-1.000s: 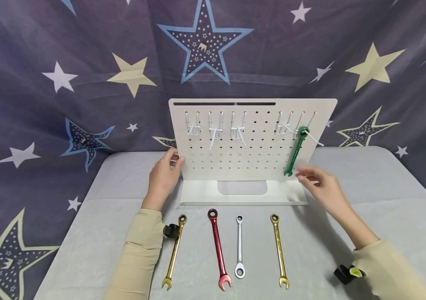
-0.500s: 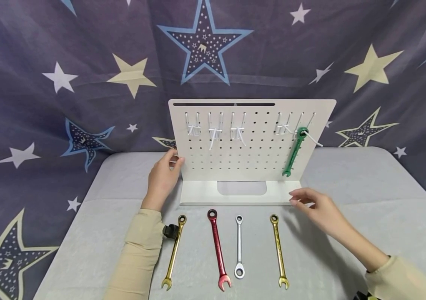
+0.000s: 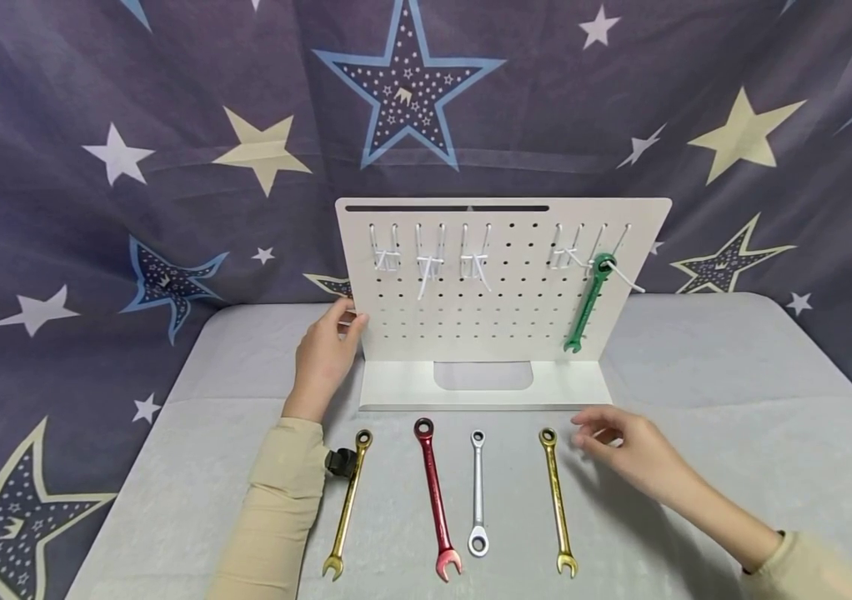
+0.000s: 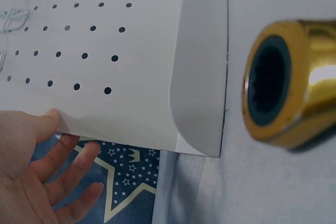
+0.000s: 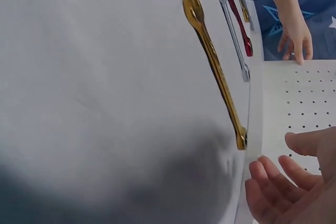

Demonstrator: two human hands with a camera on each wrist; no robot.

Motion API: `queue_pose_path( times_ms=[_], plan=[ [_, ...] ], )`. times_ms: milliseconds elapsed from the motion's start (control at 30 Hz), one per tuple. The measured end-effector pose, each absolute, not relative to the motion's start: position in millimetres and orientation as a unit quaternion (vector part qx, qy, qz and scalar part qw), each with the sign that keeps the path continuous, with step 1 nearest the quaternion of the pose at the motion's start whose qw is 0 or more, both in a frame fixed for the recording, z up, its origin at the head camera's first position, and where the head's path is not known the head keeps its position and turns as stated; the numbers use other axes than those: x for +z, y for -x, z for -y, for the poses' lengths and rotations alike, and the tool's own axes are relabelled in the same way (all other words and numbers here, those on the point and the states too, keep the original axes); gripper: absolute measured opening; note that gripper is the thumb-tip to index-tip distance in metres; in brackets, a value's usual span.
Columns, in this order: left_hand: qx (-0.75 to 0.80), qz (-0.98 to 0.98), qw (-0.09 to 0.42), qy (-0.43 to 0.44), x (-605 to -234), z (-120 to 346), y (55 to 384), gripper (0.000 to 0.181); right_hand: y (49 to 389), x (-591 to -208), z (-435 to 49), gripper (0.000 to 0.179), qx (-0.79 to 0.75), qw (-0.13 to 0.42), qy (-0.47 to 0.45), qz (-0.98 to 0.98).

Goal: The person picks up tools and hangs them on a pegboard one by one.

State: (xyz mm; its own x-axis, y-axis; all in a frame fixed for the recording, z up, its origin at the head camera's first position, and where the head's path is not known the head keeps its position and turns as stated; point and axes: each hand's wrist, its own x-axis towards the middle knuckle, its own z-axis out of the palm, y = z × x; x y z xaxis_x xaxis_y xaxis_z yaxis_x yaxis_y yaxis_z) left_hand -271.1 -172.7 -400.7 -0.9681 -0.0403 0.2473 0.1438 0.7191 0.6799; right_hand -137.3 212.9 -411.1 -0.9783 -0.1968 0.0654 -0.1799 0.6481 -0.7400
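Note:
At the left edge of a white pegboard [image 3: 471, 325], my left hand [image 3: 327, 354] pinches the panel, thumb on the front and fingers behind. The left wrist view shows the thumb [image 4: 48, 124] over that edge. My right hand [image 3: 632, 450] hovers above the table with loosely bent fingers, holding nothing, just right of the ring end of a gold combination wrench [image 3: 557, 500]. A green combination wrench [image 3: 587, 307] hangs by its ring on the rightmost hook. Also on the table lie a silver double-ring wrench [image 3: 478, 492], a red combination wrench [image 3: 435, 496] and another gold wrench [image 3: 348, 508].
Several white wire hooks [image 3: 474, 265] stick out from the board's upper part. Its base lip [image 3: 486, 407] runs just behind the wrenches. The grey table [image 3: 771, 400] extends to both sides, and a star-patterned curtain [image 3: 546, 125] hangs behind.
My right hand has moved down and toward me, from beside the green wrench's lower end to near the right gold wrench. The left hand has stayed on the board.

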Motion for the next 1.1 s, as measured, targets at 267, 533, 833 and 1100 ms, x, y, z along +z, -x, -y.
queue_pose_path(
  times_ms=[267, 533, 833, 1100],
  plan=[
    [-0.370, 0.920, 0.127, 0.023, -401, 172, 273, 0.028, 126, -417, -207, 0.025, -0.414, 0.062, 0.087, -0.904],
    [-0.375, 0.918, 0.129, 0.029, -401, 171, 274, 0.028, 119, -421, -199, 0.018, -0.407, 0.076, 0.073, -0.907],
    [-0.375, 0.918, 0.123, 0.025, -403, 172, 275, 0.029, 120, -430, -190, 0.025, -0.362, 0.067, 0.068, -0.927],
    [-0.375, 0.919, 0.119, 0.020, -401, 171, 272, 0.028, 121, -434, -185, 0.034, -0.327, 0.076, 0.056, -0.940]
  ],
)
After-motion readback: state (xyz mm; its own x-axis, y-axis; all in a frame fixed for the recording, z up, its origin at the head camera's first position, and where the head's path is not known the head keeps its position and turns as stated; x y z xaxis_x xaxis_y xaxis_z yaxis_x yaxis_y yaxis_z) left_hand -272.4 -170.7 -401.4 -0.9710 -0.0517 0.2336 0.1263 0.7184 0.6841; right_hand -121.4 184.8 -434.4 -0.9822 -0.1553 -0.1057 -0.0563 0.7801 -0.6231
